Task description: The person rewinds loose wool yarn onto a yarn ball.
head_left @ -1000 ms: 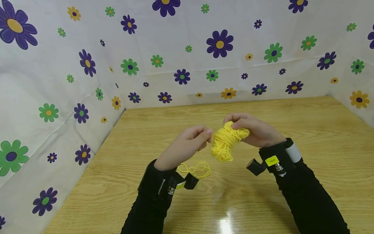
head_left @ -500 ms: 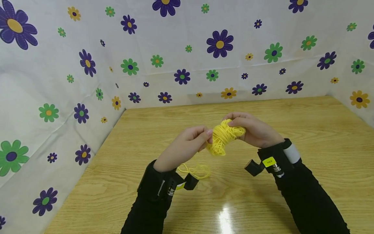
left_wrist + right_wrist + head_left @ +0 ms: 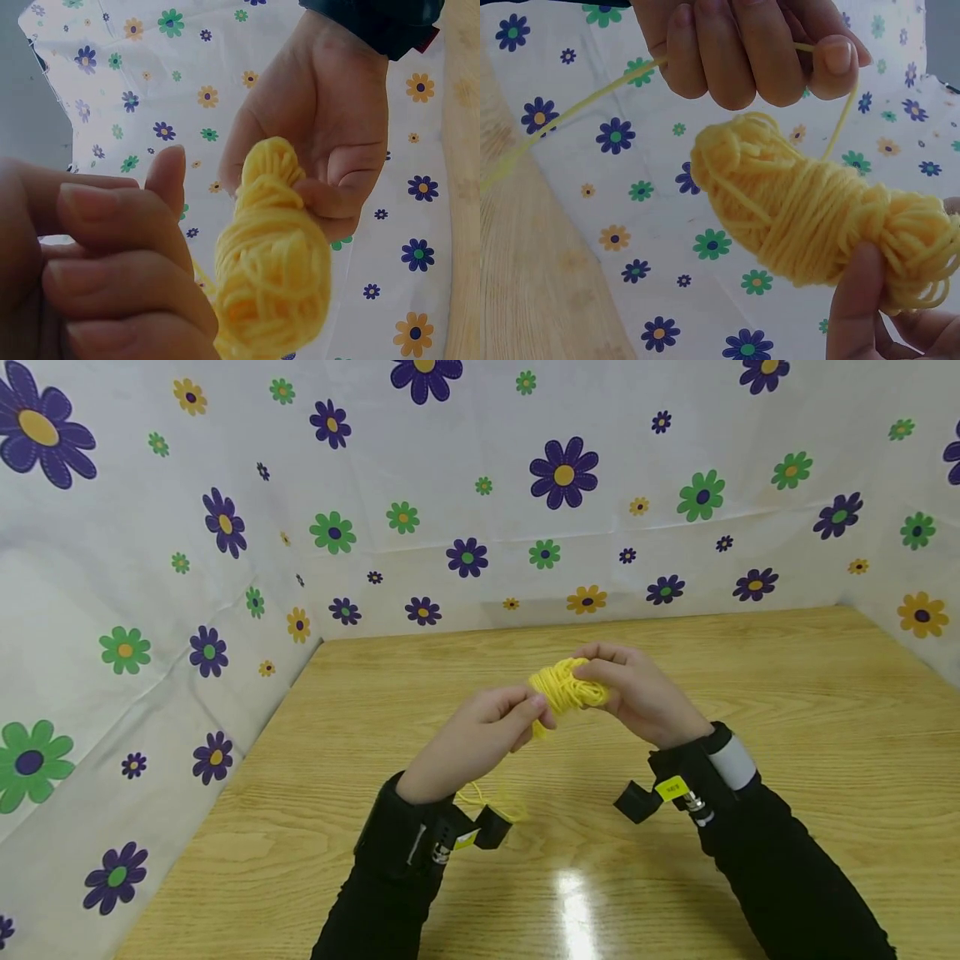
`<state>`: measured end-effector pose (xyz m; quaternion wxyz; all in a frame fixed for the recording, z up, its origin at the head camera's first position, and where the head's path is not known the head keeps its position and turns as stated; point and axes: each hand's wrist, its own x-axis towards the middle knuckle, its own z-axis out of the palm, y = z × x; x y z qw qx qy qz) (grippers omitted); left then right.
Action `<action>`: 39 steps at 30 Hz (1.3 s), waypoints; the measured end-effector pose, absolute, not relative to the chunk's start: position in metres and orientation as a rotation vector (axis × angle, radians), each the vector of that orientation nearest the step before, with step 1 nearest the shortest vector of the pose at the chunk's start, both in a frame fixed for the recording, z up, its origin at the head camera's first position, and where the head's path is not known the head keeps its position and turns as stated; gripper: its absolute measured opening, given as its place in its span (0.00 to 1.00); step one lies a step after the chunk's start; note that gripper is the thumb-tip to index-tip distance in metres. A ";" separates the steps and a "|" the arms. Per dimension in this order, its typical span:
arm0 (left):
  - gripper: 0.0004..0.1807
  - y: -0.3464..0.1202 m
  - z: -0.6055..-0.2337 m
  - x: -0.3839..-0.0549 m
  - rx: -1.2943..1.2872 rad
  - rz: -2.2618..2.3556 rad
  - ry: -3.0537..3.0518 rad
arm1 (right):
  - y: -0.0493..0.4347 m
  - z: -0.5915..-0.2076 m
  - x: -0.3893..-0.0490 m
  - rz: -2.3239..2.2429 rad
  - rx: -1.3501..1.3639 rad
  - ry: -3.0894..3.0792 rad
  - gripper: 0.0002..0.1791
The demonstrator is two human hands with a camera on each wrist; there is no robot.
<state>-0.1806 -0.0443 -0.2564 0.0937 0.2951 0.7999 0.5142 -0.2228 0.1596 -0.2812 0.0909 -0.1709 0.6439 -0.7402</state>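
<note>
A wound skein of yellow yarn (image 3: 564, 685) is held above the table by my right hand (image 3: 645, 697), thumb and fingers pinching one end of it. The fingers of my left hand (image 3: 486, 724) are curled beside the skein's other end and overlap it in the head view. In the right wrist view, a single strand (image 3: 604, 94) runs through the left hand's curled fingers, over the fingertip and down to the skein (image 3: 802, 217). The left wrist view shows the skein end-on (image 3: 274, 277), its rounded end toward the camera.
Loose yellow yarn loops (image 3: 471, 793) lie on the wooden table (image 3: 750, 710), partly behind the left wrist's camera (image 3: 492, 827). A white flower-print cloth (image 3: 450, 468) stands behind the table and along its left and right sides.
My right hand has moved left and slightly up, tilting the skein round toward my left hand. The left hand stays almost still. Less of the loose loops shows on the table.
</note>
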 end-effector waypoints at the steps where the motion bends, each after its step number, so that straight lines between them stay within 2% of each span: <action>1: 0.15 -0.044 -0.256 -0.180 0.879 1.517 2.379 | 0.159 -0.281 -0.222 -2.209 -0.497 1.925 0.06; 21: 0.16 -0.036 -0.262 -0.181 0.997 1.402 2.400 | 0.153 -0.276 -0.216 -2.550 -0.433 1.513 0.05; 29: 0.16 -0.034 -0.264 -0.183 0.994 1.373 2.394 | 0.155 -0.276 -0.214 -2.559 -0.547 1.349 0.07; 34: 0.11 -0.035 -0.266 -0.184 0.992 1.439 2.314 | 0.158 -0.278 -0.215 -2.494 -0.659 1.225 0.02; 39: 0.10 -0.037 -0.265 -0.185 0.929 1.409 2.324 | 0.163 -0.279 -0.217 -2.387 -0.785 1.100 0.05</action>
